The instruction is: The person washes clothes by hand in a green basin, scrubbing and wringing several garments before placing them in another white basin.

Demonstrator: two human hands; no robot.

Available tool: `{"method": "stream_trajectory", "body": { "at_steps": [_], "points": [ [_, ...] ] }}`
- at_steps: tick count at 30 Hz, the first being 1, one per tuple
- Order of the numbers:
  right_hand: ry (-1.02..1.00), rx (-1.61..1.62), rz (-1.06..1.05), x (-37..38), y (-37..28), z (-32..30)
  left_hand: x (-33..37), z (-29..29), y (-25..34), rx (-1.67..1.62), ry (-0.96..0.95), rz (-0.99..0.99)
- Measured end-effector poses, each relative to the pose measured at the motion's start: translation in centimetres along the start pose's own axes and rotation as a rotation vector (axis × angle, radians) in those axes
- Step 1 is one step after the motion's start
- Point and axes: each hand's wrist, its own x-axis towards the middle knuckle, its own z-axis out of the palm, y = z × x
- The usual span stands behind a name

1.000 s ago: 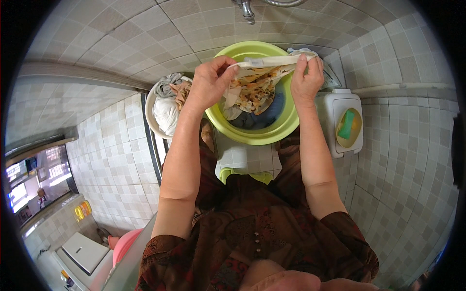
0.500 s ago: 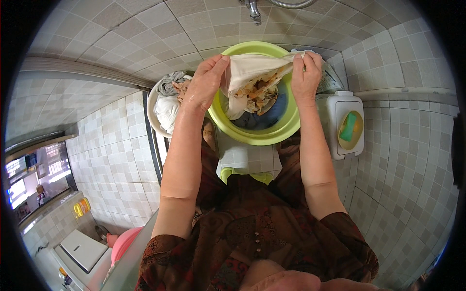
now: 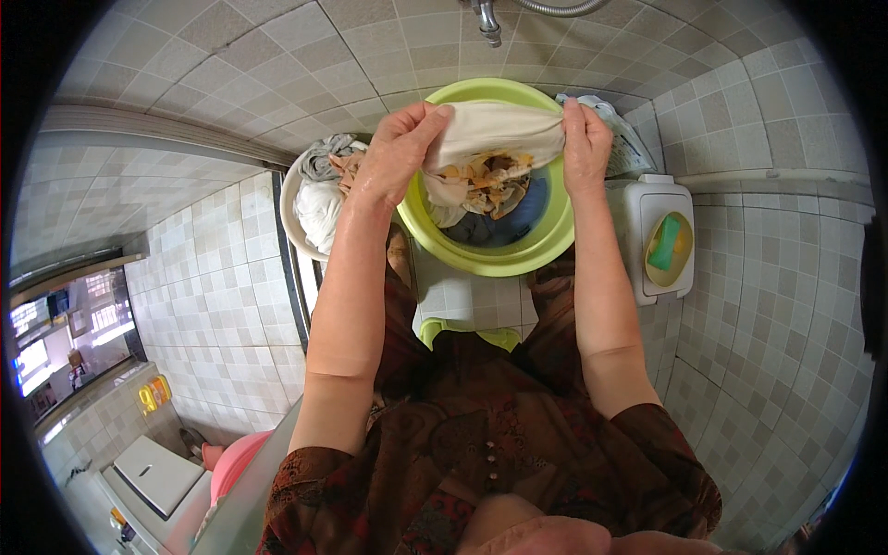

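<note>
A wet cloth, cream on top with a brown and beige pattern hanging below, is stretched over a lime-green basin on the tiled floor. My left hand grips its left end, and my right hand grips its right end. The cloth's lower part droops into the basin, where dark blue water or fabric shows. Both forearms reach forward from the lower edge over my brown patterned dress.
A white basin with grey and white laundry sits left of the green one. A white lidded box bearing a green soap stands to the right. A tap is above. A green stool edge, pink bucket and white appliance lie below.
Both hands have lifted the cloth and spread it wider over the basin; more of its cream side now faces up, and my left hand has shifted along the cloth's edge.
</note>
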Motion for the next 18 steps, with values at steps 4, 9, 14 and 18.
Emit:
{"method": "stream_trajectory", "body": {
  "at_steps": [4,9,14,18],
  "points": [
    [-0.184,0.389,0.303,0.1,-0.6,-0.4,0.0,0.5,0.4,-0.029,0.067,0.040],
    [-0.487,0.533,0.426,0.4,-1.9,-1.6,0.5,-1.1,-0.1,-0.304,0.132,0.018],
    [-0.500,0.586,0.445,0.5,-1.8,-2.1,0.6,-1.0,0.2,-0.327,0.145,-0.020],
    [-0.360,0.765,0.428,0.4,-1.3,-1.9,0.2,-0.6,0.9,-0.275,0.081,-0.065]
  ]
}}
